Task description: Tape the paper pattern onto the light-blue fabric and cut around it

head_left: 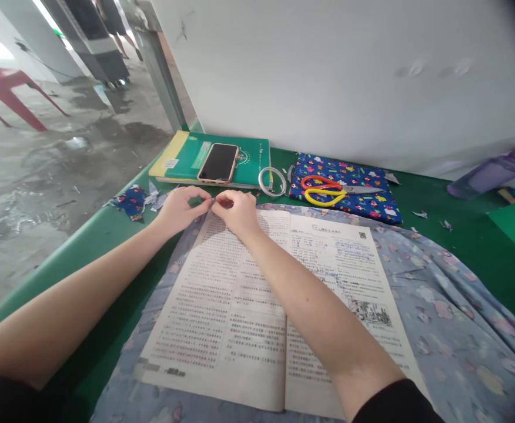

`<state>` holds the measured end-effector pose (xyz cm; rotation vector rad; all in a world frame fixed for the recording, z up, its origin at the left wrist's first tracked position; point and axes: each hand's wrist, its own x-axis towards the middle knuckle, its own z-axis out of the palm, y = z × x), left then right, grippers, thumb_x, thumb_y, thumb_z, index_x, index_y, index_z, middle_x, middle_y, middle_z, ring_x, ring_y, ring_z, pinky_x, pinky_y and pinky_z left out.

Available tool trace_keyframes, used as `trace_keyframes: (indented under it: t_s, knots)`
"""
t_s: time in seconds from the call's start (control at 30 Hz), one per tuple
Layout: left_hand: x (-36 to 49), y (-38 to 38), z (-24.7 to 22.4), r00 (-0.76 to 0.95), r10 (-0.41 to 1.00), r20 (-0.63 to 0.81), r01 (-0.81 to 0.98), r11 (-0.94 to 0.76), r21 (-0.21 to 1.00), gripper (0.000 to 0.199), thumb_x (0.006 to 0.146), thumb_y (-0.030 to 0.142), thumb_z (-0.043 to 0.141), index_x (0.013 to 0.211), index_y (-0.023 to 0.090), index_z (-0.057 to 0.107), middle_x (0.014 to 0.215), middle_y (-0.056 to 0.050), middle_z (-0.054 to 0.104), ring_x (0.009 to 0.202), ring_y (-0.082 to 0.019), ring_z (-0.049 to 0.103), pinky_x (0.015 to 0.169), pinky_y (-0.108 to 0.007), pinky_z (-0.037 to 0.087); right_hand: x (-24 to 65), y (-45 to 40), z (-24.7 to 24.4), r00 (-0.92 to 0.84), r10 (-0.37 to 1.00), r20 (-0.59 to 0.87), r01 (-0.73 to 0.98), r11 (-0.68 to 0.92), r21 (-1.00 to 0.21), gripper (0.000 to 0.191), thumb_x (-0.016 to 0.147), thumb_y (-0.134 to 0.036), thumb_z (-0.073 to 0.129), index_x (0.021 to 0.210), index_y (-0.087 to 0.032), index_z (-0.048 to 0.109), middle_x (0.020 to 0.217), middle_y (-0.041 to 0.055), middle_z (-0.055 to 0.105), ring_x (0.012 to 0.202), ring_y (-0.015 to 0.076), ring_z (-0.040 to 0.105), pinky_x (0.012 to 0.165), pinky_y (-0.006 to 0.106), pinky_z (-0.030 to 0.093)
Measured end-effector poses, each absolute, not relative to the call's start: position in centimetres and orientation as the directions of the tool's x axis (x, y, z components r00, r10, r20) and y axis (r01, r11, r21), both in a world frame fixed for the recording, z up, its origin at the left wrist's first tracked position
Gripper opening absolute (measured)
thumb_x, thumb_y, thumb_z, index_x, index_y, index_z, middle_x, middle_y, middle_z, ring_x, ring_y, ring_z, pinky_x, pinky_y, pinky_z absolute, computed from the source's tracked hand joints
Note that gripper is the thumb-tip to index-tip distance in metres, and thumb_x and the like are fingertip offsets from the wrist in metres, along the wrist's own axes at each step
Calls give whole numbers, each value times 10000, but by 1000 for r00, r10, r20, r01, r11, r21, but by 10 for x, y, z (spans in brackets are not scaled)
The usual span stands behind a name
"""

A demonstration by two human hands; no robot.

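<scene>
An open printed book [257,317] lies on a patterned grey-blue cloth [455,329]. At its top left corner my left hand [186,205] and my right hand [235,210] meet, fingertips pinched close together. Whatever lies between the fingertips is too small to make out. Just beyond my right hand stands a roll of clear tape [271,181]. Scissors [328,191] with red and yellow handles rest on a blue patterned piece [367,171]. A phone [218,163] sits on a green book [257,154] behind my hands.
Patterned scraps [130,201] lie left of my hands on the green table [438,202]. A purple bottle [491,171] leans at the right by the white wall [328,70]. A red chair [10,85] and a person's legs [123,35] are at the upper left.
</scene>
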<state>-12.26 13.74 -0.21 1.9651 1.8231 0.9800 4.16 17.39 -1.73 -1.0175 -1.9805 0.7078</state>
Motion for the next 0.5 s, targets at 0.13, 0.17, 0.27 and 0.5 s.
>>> trace_keyframes:
  t_s: [0.13, 0.17, 0.27, 0.5]
  knots:
    - [-122, 138, -3, -31, 956, 291, 762, -165, 626, 245, 797, 434, 569, 812, 212, 671, 847, -24, 697, 717, -179, 617, 682, -276, 454, 42, 173, -16, -371, 854, 364, 386, 498, -776, 109, 819, -310, 614, 747, -231, 639, 756, -37, 689, 796, 159, 616, 917, 388, 343]
    - [-122, 138, -3, -31, 955, 295, 764, -168, 623, 238, 799, 430, 569, 810, 214, 668, 849, -24, 697, 732, -182, 619, 690, -276, 455, 42, 173, -15, -368, 857, 360, 382, 492, -782, 106, 815, -305, 617, 743, -231, 639, 750, -37, 688, 795, 159, 616, 916, 388, 346]
    - [-122, 138, -3, -31, 956, 292, 765, -166, 622, 231, 801, 427, 569, 810, 215, 661, 856, -24, 696, 751, -186, 624, 692, -273, 459, 42, 172, -14, -360, 866, 346, 375, 474, -797, 104, 800, -304, 627, 728, -229, 631, 725, -35, 679, 788, 163, 617, 907, 388, 356]
    - [-125, 139, -4, -125, 950, 285, 778, -84, 623, 243, 783, 425, 560, 833, 214, 670, 887, -12, 712, 769, -186, 632, 750, -272, 475, 43, 172, -14, -313, 894, 320, 414, 432, -802, 131, 770, -307, 649, 681, -229, 593, 699, -37, 661, 756, 165, 608, 892, 389, 364]
